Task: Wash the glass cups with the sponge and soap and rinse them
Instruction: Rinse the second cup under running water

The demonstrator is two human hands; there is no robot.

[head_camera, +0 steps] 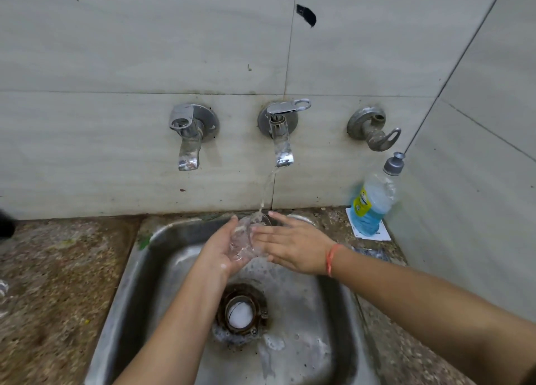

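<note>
Hold the glass cup (246,239) tilted under the stream (265,193) over the sink (174,231), left grip (220,254) curled round it; rub with the right grip (293,248), fingers straight and apart, turning slowly to flush suds.

Black mark (306,14) at twelve o'clock, chrome tap (188,136) at ten, dull valve (374,129) at two, rusty drain (240,316) at six.

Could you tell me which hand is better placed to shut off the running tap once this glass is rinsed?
Probably the right. The right hand only lays straight fingers on the glass cup, so it can leave; the left hand grips the cup. The middle tap lever points rightward.
</note>
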